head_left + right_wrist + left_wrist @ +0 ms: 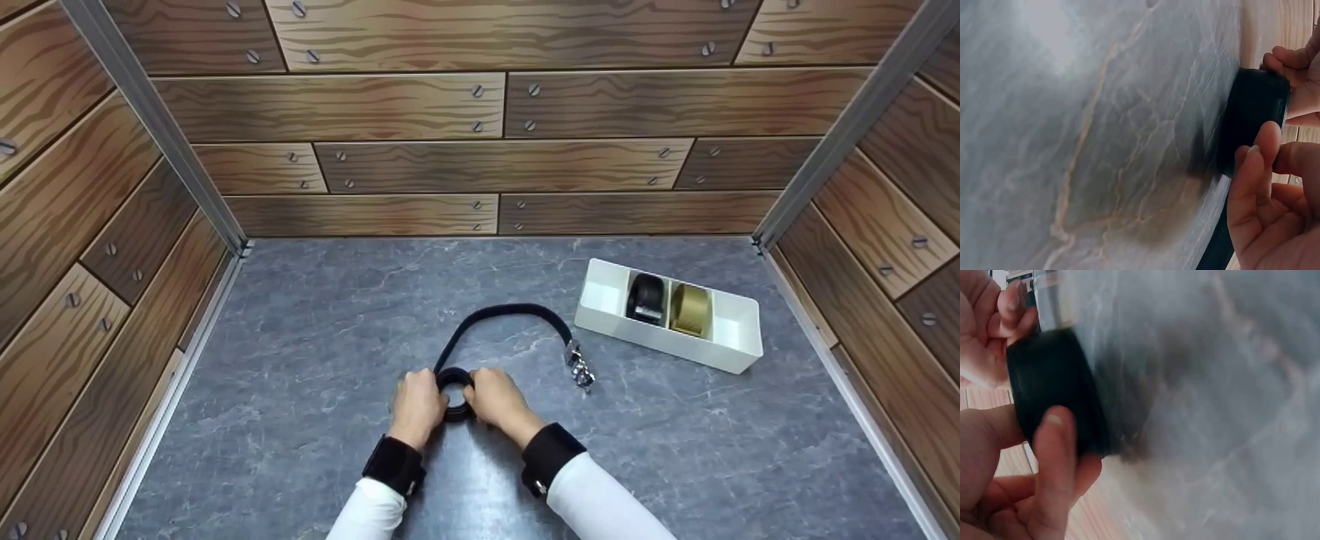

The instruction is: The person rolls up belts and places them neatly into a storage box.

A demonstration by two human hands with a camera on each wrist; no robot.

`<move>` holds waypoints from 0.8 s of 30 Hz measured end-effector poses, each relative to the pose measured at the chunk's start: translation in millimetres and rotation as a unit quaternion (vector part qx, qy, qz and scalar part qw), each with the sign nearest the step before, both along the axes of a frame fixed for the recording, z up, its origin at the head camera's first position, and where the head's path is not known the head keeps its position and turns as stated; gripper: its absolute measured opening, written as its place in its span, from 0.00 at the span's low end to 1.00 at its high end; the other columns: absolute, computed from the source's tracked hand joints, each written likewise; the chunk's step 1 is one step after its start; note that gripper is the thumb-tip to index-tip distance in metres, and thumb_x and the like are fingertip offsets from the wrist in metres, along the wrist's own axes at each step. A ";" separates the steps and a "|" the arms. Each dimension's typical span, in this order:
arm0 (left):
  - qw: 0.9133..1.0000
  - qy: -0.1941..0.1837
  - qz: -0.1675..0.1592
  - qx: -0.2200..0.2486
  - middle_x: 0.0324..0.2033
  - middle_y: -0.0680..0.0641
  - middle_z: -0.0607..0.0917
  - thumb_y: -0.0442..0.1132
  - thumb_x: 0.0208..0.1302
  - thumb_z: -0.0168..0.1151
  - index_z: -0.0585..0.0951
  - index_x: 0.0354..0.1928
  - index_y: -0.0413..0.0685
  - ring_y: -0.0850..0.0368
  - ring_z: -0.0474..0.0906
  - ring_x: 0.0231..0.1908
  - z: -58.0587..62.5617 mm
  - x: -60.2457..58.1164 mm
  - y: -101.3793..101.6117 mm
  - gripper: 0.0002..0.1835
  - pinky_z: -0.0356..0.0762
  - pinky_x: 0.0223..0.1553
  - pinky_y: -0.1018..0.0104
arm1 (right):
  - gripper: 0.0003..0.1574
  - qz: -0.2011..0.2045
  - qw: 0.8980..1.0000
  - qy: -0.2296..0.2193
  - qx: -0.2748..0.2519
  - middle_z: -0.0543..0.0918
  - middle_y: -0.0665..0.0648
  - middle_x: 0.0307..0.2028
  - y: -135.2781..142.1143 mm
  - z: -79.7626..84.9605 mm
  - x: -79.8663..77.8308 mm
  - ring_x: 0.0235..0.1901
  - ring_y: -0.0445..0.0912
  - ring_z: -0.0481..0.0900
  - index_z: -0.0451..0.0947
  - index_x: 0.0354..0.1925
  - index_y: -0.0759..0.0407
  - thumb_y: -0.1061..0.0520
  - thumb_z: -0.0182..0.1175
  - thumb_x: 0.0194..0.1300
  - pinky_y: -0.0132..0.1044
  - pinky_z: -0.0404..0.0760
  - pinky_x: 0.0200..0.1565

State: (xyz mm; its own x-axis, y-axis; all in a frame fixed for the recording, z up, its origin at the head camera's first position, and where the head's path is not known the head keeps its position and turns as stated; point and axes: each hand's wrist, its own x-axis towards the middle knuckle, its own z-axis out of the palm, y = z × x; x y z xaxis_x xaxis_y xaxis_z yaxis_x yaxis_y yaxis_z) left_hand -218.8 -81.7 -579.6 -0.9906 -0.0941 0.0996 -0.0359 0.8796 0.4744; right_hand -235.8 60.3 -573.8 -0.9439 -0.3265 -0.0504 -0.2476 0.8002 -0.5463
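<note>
A black belt lies on the grey marbled tabletop, one part wound into a coil (pixel 455 413) standing between my hands. From the coil its loose strap (pixel 510 308) arcs away and to the right, ending in a shiny silver buckle (pixel 577 364). My left hand (pixel 418 405) grips the coil's left side, thumb and fingers on the band. On the opposite side my right hand (pixel 499 401) pinches it. In the left wrist view the coiled belt (pixel 1055 382) shows its broad face; the right wrist view shows the coil (pixel 1255 109) with the strap (pixel 1217 247) trailing below.
Right of the buckle stands a white divided box (pixel 660 343). A rolled black belt (pixel 646 298) and a rolled gold-coloured belt (pixel 691 309) sit in its middle compartments. Wood-patterned walls (pixel 420 165) enclose the tabletop at the back and sides.
</note>
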 end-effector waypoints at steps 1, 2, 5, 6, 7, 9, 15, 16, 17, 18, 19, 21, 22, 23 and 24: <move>1.000 -0.001 -0.004 -0.006 0.26 0.36 0.84 0.34 0.51 0.71 0.81 0.27 0.35 0.37 0.83 0.29 0.5 0.0 -0.5 0.08 0.79 0.26 0.49 | 0.12 0.011 1.000 0.015 0.015 0.76 0.51 0.14 0.2 -0.1 -0.4 0.14 0.45 0.77 0.74 0.22 0.56 0.62 0.59 0.63 0.39 0.78 0.27; 1.000 0.000 -0.009 -0.015 0.26 0.36 0.84 0.34 0.52 0.71 0.81 0.27 0.36 0.38 0.83 0.28 0.8 0.1 -0.9 0.09 0.79 0.26 0.49 | 0.11 0.022 0.999 0.026 0.031 0.77 0.53 0.16 0.2 -0.3 -0.5 0.17 0.47 0.79 0.75 0.23 0.56 0.62 0.59 0.63 0.40 0.79 0.28; 0.999 0.013 -0.020 -0.042 0.25 0.37 0.84 0.37 0.54 0.71 0.81 0.27 0.36 0.38 0.83 0.27 1.2 1.2 -1.2 0.10 0.78 0.25 0.49 | 0.05 0.057 0.995 0.061 0.063 0.81 0.58 0.23 2.0 -1.6 -0.5 0.26 0.53 0.81 0.78 0.29 0.58 0.61 0.59 0.63 0.44 0.79 0.31; 0.998 0.019 -0.023 -0.051 0.25 0.37 0.84 0.38 0.54 0.72 0.81 0.26 0.37 0.38 0.82 0.27 1.2 1.6 -1.1 0.11 0.78 0.25 0.49 | 0.04 0.069 0.993 0.070 0.072 0.82 0.58 0.26 2.8 -2.1 -0.6 0.28 0.54 0.82 0.79 0.31 0.58 0.61 0.59 0.63 0.45 0.79 0.31; 0.998 0.026 -0.025 -0.060 0.25 0.37 0.84 0.39 0.53 0.72 0.81 0.26 0.37 0.38 0.82 0.26 0.9 1.9 -1.0 0.11 0.78 0.25 0.48 | 0.03 0.079 0.991 0.077 0.077 0.83 0.59 0.28 3.8 -2.5 -0.7 0.30 0.55 0.83 0.80 0.33 0.58 0.60 0.59 0.64 0.45 0.79 0.32; 0.996 0.036 -0.031 -0.071 0.24 0.37 0.84 0.40 0.52 0.73 0.81 0.25 0.38 0.38 0.82 0.26 0.7 2.0 -1.0 0.13 0.78 0.25 0.48 | 0.04 0.096 0.988 0.087 0.082 0.83 0.59 0.29 6.1 -2.8 -1.4 0.31 0.55 0.82 0.81 0.36 0.57 0.61 0.58 0.65 0.45 0.79 0.32; 0.992 0.038 -0.084 -0.085 0.24 0.39 0.83 0.42 0.52 0.73 0.79 0.24 0.40 0.39 0.82 0.25 -0.8 3.4 -1.7 0.13 0.78 0.24 0.49 | 0.04 0.147 0.978 0.116 0.090 0.77 0.53 0.27 11.5 -4.1 -1.8 0.28 0.52 0.78 0.80 0.38 0.53 0.60 0.58 0.67 0.44 0.76 0.29; 0.991 0.037 -0.093 -0.088 0.24 0.39 0.83 0.41 0.52 0.72 0.79 0.24 0.40 0.39 0.82 0.25 -0.9 3.7 -1.5 0.13 0.78 0.24 0.49 | 0.04 0.152 0.977 0.118 0.089 0.76 0.52 0.27 12.0 -4.6 -1.5 0.27 0.51 0.77 0.80 0.38 0.53 0.60 0.58 0.67 0.44 0.76 0.29; 0.990 0.037 -0.100 -0.091 0.24 0.39 0.83 0.41 0.52 0.72 0.79 0.24 0.40 0.39 0.82 0.25 -1.0 4.0 -1.2 0.12 0.78 0.25 0.48 | 0.05 0.156 0.977 0.120 0.087 0.75 0.52 0.26 12.4 -5.4 -0.8 0.27 0.51 0.77 0.80 0.39 0.53 0.60 0.58 0.68 0.44 0.76 0.28; 0.990 0.038 -0.102 -0.094 0.24 0.39 0.83 0.40 0.51 0.72 0.79 0.24 0.40 0.38 0.82 0.25 -1.2 4.1 -0.7 0.12 0.78 0.25 0.48 | 0.05 0.157 0.977 0.120 0.083 0.74 0.51 0.27 12.9 -6.2 0.0 0.26 0.50 0.76 0.80 0.40 0.53 0.60 0.57 0.68 0.43 0.76 0.29; 0.989 0.038 -0.103 -0.096 0.24 0.40 0.83 0.39 0.51 0.72 0.79 0.24 0.40 0.38 0.81 0.25 -1.1 4.2 0.0 0.11 0.78 0.25 0.48 | 0.06 0.156 0.978 0.119 0.077 0.74 0.51 0.28 13.6 -7.0 1.0 0.27 0.50 0.76 0.81 0.41 0.53 0.60 0.57 0.68 0.43 0.76 0.29; 0.990 0.039 -0.098 -0.097 0.24 0.40 0.83 0.37 0.49 0.71 0.79 0.23 0.40 0.37 0.81 0.25 -1.4 4.4 2.1 0.10 0.78 0.26 0.47 | 0.07 0.148 0.981 0.111 0.055 0.75 0.52 0.29 15.3 -7.8 3.2 0.29 0.50 0.77 0.81 0.42 0.56 0.59 0.57 0.69 0.44 0.78 0.32; 0.990 0.042 -0.092 -0.096 0.24 0.40 0.83 0.36 0.48 0.70 0.79 0.23 0.41 0.37 0.81 0.25 -1.7 4.3 3.2 0.09 0.77 0.25 0.47 | 0.07 0.140 0.984 0.102 0.042 0.76 0.52 0.30 16.4 -8.0 4.4 0.31 0.50 0.78 0.81 0.42 0.57 0.59 0.58 0.69 0.44 0.78 0.35; 0.991 0.044 -0.085 -0.094 0.23 0.40 0.83 0.35 0.48 0.70 0.79 0.22 0.41 0.37 0.81 0.25 -2.3 4.2 4.5 0.08 0.77 0.25 0.47 | 0.07 0.130 0.987 0.091 0.029 0.77 0.53 0.31 17.5 -8.0 5.5 0.32 0.51 0.79 0.81 0.41 0.59 0.58 0.58 0.68 0.45 0.79 0.37; 0.992 0.047 -0.079 -0.090 0.23 0.39 0.83 0.34 0.47 0.69 0.79 0.22 0.41 0.37 0.81 0.24 -2.8 4.2 5.7 0.07 0.76 0.25 0.47 | 0.07 0.116 0.990 0.076 0.018 0.78 0.54 0.32 18.8 -7.6 6.5 0.34 0.51 0.80 0.80 0.40 0.60 0.58 0.59 0.68 0.46 0.79 0.39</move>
State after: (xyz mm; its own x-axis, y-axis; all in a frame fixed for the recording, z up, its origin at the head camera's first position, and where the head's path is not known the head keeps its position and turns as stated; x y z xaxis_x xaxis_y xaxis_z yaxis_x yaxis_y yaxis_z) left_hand -214.6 -76.0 -582.4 -0.9769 0.0891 0.1942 0.1462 0.9416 0.3032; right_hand -229.2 79.2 -581.4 -0.8409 -0.5365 0.0713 -0.5047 0.7297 -0.4613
